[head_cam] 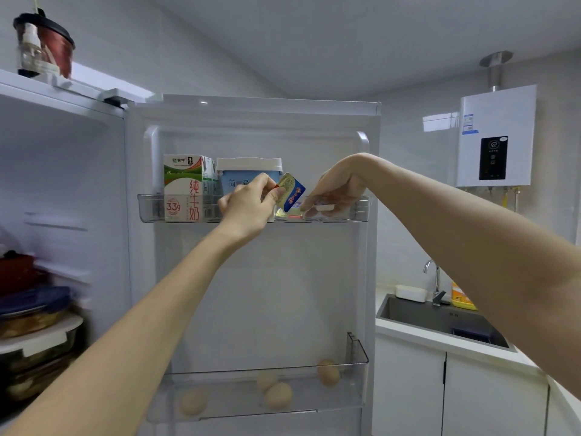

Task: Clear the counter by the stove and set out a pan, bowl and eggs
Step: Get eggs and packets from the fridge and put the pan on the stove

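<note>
The fridge door stands open in front of me. My left hand point(248, 202) pinches a small gold and blue butter packet point(290, 191) above the upper door shelf point(151, 209). My right hand point(338, 190) reaches down into the same shelf, its fingertips on small white portion packs point(325, 208); whether it grips one I cannot tell. Several brown eggs point(278, 394) lie loose in the lower door shelf point(356, 357), below both hands.
A milk carton point(185, 187) and a white-lidded yogurt tub point(248, 168) stand in the upper shelf, left of my hands. Food containers point(34, 325) fill the fridge interior at left. At right are a sink point(440, 319), tap, counter edge and wall water heater point(496, 136).
</note>
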The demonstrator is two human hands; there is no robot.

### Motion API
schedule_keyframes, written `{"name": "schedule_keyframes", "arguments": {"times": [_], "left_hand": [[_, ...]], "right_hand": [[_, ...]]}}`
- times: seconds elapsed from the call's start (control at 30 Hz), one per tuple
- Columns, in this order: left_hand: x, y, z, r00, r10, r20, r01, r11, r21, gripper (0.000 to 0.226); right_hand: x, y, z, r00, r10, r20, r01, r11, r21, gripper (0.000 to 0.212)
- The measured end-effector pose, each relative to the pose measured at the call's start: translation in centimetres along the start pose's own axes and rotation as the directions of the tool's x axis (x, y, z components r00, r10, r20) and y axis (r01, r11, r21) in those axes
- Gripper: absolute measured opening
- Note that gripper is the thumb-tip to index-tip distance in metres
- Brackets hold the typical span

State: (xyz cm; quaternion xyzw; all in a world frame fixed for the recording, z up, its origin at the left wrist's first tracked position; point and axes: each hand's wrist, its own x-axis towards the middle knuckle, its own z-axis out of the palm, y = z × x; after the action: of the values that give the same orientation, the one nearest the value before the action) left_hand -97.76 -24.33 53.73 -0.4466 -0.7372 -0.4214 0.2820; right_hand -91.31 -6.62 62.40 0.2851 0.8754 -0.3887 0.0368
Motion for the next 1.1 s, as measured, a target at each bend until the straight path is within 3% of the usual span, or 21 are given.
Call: {"name": "schedule_keyframes", "arguments": {"times": [0.17,0.4,0.53,0.7,0.87,1.03,1.1], "left_hand": [[0.0,0.2,-0.2,1.0,-0.014,0.014,0.015,1.0,-0.027,0.028],[0.4,-0.1,-0.1,0.997,-0.071,0.03,0.077,0.959,-0.274,0.025],[0.7,1.1,0.0,0.997,-0.072,-0.025,0.058,0.928,-0.367,0.027],[1.1,4.5,0.8,0.99,-0.08,-0.117,0.014,0.874,-0.486,0.026],[1.9,7.8,3.0,0.982,-0.136,-0.135,0.028,0.798,-0.602,0.026],[1.1,12.7,7.2,0.986,-0.138,-0.091,0.038,0.726,-0.686,0.024],[0.1,15.8,9.3,0.993,-0.108,-0.039,0.046,0.692,-0.72,0.024]], "right_hand": [[-0.8,0.1,0.2,0.996,-0.006,-0.085,0.006,1.0,0.003,0.013],[-0.8,0.8,0.1,0.96,-0.116,-0.255,0.135,0.989,0.059,0.019],[-0.9,1.0,-0.8,0.889,-0.21,-0.408,0.292,0.945,0.149,0.045],[-3.3,1.1,-2.8,0.775,-0.282,-0.566,0.491,0.833,0.257,0.043],[-7.4,4.1,-4.7,0.737,-0.262,-0.623,0.543,0.779,0.314,0.037],[-11.8,10.6,-6.3,0.726,-0.201,-0.658,0.525,0.78,0.341,0.011],[-13.8,14.2,-7.2,0.71,-0.16,-0.686,0.513,0.785,0.348,0.015]]}}
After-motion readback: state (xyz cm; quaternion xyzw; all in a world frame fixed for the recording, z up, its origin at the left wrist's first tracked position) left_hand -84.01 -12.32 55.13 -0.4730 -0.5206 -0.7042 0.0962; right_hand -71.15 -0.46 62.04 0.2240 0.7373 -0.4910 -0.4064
